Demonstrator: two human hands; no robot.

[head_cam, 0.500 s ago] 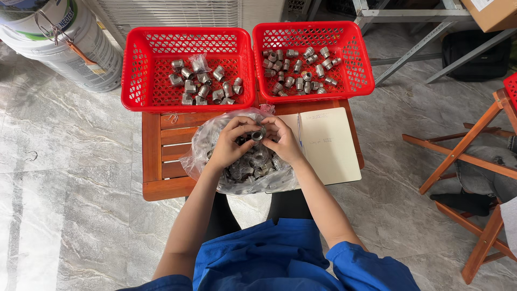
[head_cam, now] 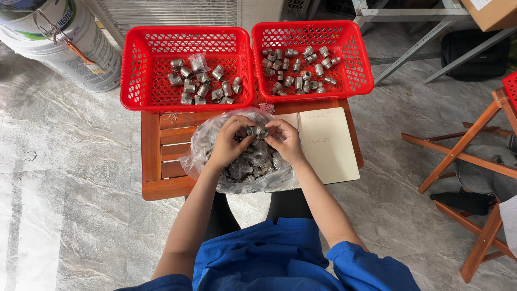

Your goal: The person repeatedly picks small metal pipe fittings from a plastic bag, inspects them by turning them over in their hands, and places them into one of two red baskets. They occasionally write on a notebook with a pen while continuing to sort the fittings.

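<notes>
Both hands pinch small grey metal pipe fittings (head_cam: 257,131) between them, left hand (head_cam: 229,141) and right hand (head_cam: 285,141) meeting above the clear plastic bag of fittings (head_cam: 245,167) at the slatted wooden table's (head_cam: 161,161) front edge.

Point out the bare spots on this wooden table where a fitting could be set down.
Free: the slats of the wooden table between the left red basket and the plastic bag. Also the open notebook page right of the right hand. Crowded: both baskets and the bag under the left hand.
</notes>
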